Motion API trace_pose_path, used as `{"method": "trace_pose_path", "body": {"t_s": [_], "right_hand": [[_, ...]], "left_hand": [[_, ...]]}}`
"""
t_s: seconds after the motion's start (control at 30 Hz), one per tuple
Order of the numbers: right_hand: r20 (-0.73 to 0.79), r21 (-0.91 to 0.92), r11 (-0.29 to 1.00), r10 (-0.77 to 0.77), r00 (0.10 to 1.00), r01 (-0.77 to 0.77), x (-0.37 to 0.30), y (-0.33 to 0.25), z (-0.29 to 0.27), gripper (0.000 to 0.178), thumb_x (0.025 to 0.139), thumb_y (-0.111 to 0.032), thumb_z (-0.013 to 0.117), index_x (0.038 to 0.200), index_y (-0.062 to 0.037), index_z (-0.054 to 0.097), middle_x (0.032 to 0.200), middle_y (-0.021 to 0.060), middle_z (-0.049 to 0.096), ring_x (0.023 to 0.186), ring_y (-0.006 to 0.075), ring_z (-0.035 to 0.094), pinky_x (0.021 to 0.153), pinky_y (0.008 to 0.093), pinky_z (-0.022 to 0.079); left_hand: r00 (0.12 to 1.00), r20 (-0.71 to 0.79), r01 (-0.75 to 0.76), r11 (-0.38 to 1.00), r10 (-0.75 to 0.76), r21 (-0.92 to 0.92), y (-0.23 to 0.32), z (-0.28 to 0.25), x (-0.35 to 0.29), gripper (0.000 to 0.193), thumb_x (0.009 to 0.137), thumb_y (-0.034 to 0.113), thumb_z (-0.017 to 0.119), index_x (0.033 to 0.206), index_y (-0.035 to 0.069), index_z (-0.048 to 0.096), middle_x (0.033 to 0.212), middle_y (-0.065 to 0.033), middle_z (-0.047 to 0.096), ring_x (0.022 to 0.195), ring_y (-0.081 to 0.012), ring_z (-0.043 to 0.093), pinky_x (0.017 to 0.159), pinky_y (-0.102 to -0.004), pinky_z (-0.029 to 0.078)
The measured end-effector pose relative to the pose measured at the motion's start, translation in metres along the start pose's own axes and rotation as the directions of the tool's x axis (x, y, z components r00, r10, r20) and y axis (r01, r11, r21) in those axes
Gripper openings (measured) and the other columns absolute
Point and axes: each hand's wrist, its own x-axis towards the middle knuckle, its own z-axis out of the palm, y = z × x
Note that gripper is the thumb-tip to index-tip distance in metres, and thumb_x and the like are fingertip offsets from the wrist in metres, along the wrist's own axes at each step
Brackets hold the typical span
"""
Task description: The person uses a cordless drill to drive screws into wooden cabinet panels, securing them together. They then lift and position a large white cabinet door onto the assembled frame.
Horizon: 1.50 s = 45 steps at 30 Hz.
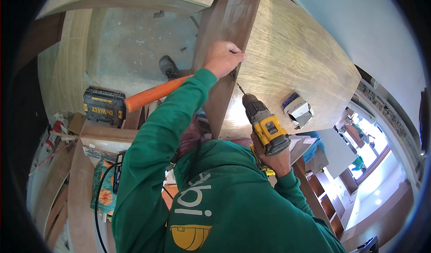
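My right hand (277, 159) is wrapped round the grip of a yellow and black cordless drill (269, 129). A thin bit (241, 89) sticks out of its chuck, the tip close to the edge of a large wooden panel (296, 51). Farther along that same edge is my left hand (223, 58), its fingers curled and pressed together at the corner; whatever they may pinch is too small to make out. A small open cardboard box (298, 111) lies on the panel, to the right of the drill.
On the left stand a black toolbox (105, 105) and an orange tube (155, 93) slanting behind my left arm. A dark shoe (168, 67) shows on the dusty floor (130, 46). Boards (81, 185) and a black cable (98, 203) lie at lower left. Bright windows (370, 140) are at right.
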Motion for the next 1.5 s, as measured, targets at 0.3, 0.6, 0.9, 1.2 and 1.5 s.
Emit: {"method": "trace_pose_path", "body": {"t_s": [0.3, 0.6, 0.9, 1.2, 1.5], "right_hand": [[-0.020, 0.218, 0.971, 0.107, 0.994, -0.100, 0.008, -0.009, 0.002, 0.027, 0.076, -0.015, 0.082, 0.099, -0.0025, 0.074, 0.092, 0.0141, 0.076, 0.083, 0.0329, 0.074, 0.075, 0.0381, 0.058], [-0.029, 0.117, 0.993, 0.037, 0.999, -0.033, 0.015, -0.013, 0.000, 0.027, 0.075, -0.016, 0.083, 0.098, -0.0040, 0.074, 0.091, 0.0143, 0.076, 0.080, 0.0333, 0.074, 0.073, 0.0387, 0.059], [-0.030, 0.148, 0.988, 0.059, 0.998, -0.053, 0.017, -0.009, 0.004, 0.030, 0.076, -0.014, 0.082, 0.101, -0.0031, 0.072, 0.090, 0.0136, 0.076, 0.081, 0.0315, 0.074, 0.074, 0.0376, 0.059], [-0.013, 0.152, 0.987, 0.052, 0.999, -0.049, 0.021, -0.008, 0.006, 0.040, 0.078, -0.012, 0.082, 0.114, -0.0036, 0.067, 0.093, 0.0152, 0.076, 0.083, 0.0316, 0.075, 0.075, 0.0375, 0.059], [0.023, 0.233, 0.967, 0.097, 0.995, -0.100, 0.029, -0.021, -0.011, 0.043, 0.076, -0.017, 0.085, 0.113, -0.0046, 0.065, 0.092, 0.0163, 0.075, 0.085, 0.0339, 0.075, 0.074, 0.0385, 0.058]], "left_hand": [[1.000, -0.002, 0.000, 0.999, 0.000, 0.035, 0.010, 0.001, -0.006, 0.024, 0.083, 0.018, 0.081, 0.093, -0.003, 0.076, 0.083, -0.0080, 0.074, 0.074, -0.0131, 0.068, 0.070, -0.0285, 0.056], [1.000, -0.013, 0.003, 0.998, -0.002, 0.065, 0.012, -0.001, -0.007, 0.023, 0.083, 0.019, 0.081, 0.094, -0.002, 0.077, 0.084, -0.0082, 0.074, 0.075, -0.0130, 0.069, 0.071, -0.0289, 0.056], [1.000, -0.010, 0.006, 0.997, -0.005, 0.071, 0.011, -0.001, -0.006, 0.024, 0.082, 0.019, 0.082, 0.094, -0.002, 0.077, 0.085, -0.0085, 0.075, 0.076, -0.0131, 0.069, 0.071, -0.0290, 0.056], [1.000, -0.028, 0.007, 0.997, -0.005, 0.072, 0.013, 0.000, -0.009, 0.025, 0.082, 0.019, 0.082, 0.094, -0.003, 0.077, 0.084, -0.0084, 0.074, 0.076, -0.0131, 0.069, 0.071, -0.0289, 0.056], [1.000, -0.018, 0.002, 1.000, -0.001, 0.019, 0.005, 0.001, -0.005, 0.023, 0.083, 0.017, 0.082, 0.093, -0.003, 0.076, 0.085, -0.0079, 0.074, 0.075, -0.0130, 0.068, 0.070, -0.0287, 0.055]]}}
